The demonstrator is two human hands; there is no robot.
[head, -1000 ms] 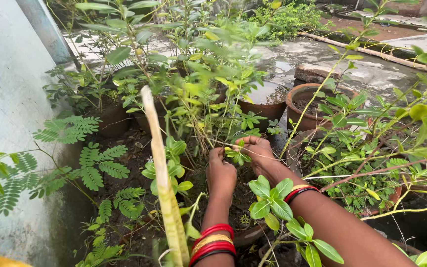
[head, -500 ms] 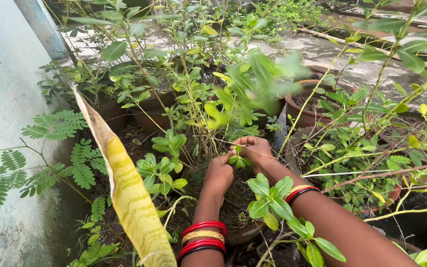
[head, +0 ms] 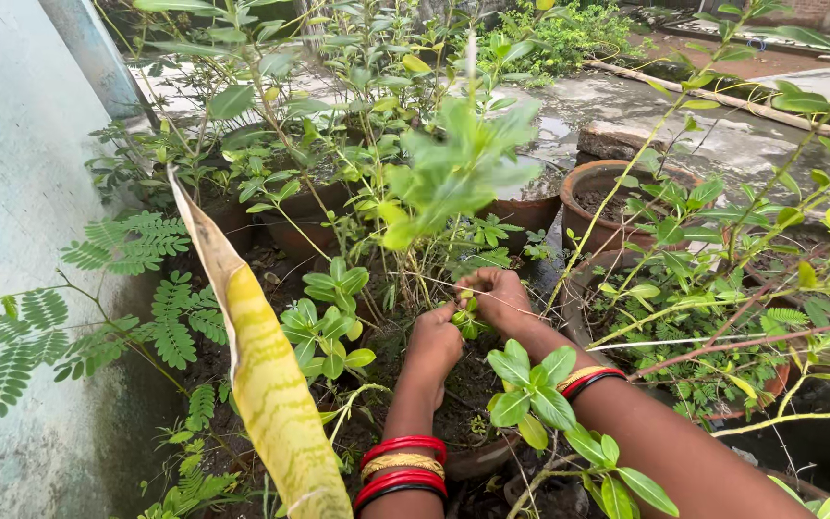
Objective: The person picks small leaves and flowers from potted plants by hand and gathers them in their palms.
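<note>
My left hand and my right hand are both down at the base of a leafy green plant that grows in a dark soil-filled pot. The fingers of both hands curl around a small cluster of green leaves and thin stems low on the plant. Red and gold bangles sit on my left wrist, and similar bangles on my right. The plant's upper leaves are blurred.
A long yellow-green striped dry leaf hangs in front at lower left. Feathery fern-like fronds spread beside a pale wall. Clay pots and wet paving lie beyond, and thin branches cross on the right.
The plant's top has swung and blurred while both hands stayed at its base. The yellow leaf turned from edge-on to broadside and shifted left.
</note>
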